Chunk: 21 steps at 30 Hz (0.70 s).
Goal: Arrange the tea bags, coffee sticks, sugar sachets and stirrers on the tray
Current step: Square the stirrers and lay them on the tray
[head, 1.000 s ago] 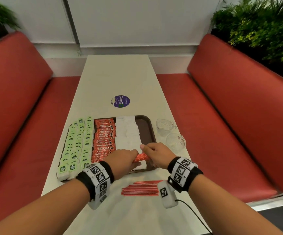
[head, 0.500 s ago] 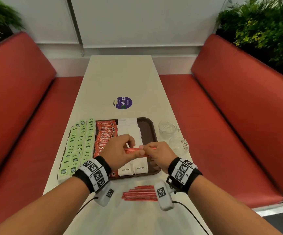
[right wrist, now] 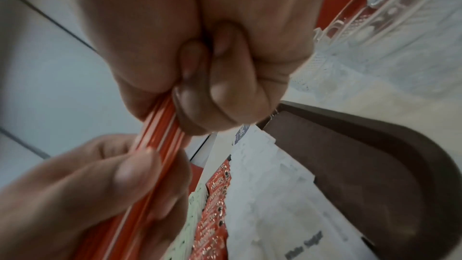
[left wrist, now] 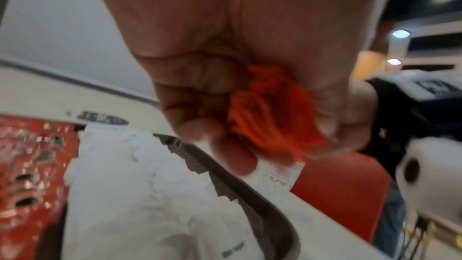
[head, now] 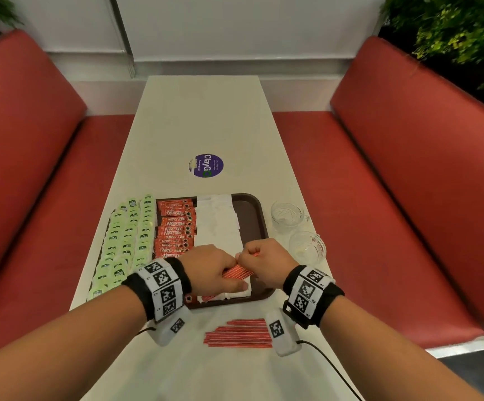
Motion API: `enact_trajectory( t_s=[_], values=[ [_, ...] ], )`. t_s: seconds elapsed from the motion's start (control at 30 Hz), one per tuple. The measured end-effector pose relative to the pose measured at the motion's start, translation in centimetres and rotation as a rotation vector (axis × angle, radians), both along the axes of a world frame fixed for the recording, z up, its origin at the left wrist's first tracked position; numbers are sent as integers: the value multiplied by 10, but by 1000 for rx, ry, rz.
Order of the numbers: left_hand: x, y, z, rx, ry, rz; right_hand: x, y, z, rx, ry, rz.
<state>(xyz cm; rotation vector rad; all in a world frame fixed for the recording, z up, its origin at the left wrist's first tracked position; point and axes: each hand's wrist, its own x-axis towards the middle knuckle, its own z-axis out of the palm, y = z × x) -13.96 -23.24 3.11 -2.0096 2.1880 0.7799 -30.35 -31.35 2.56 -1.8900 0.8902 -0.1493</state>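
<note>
On the table [head: 206,117] the tray [head: 252,215] holds, from left to right, tea bags [head: 127,241], coffee sticks [head: 175,224] and sugar sachets [head: 217,224], with two glass cups [head: 288,215] to its right and loose stirrers [head: 239,332] before it.

"NESCAFE" on coffee sticks [head: 175,227]; "ClayGO" on sticker [head: 206,165].

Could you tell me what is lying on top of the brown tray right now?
On the tray: green tea bags, red coffee sticks, white sugar sachets. Both hands cover its near edge, so what lies there is mostly hidden.
</note>
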Motion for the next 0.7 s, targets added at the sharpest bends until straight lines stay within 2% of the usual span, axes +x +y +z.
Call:
enact_trajectory(
  t_s=[0.1,0.2,0.27,0.33,0.4,0.47,0.7],
  values=[
    [0,-11,-1,155,115,23,1,-2,-9,-14,28,24],
    [0,-18,-9,239,240,45,-2,-3,-15,-14,-17,-84],
    [8,-26,-16,239,223,68,-6,-5,-18,45,-33,-175],
    [20,-37,-21,168,157,143,-14,-9,-21,46,105,-172],
    [29,-54,-26,67,138,266,-22,-12,-28,-54,384,-82],
    [30,-75,-29,-1,147,360,-26,-11,-36,-116,576,-25],
    [7,-148,-51,31,122,514,-25,-18,-41,-146,759,119]
  ],
)
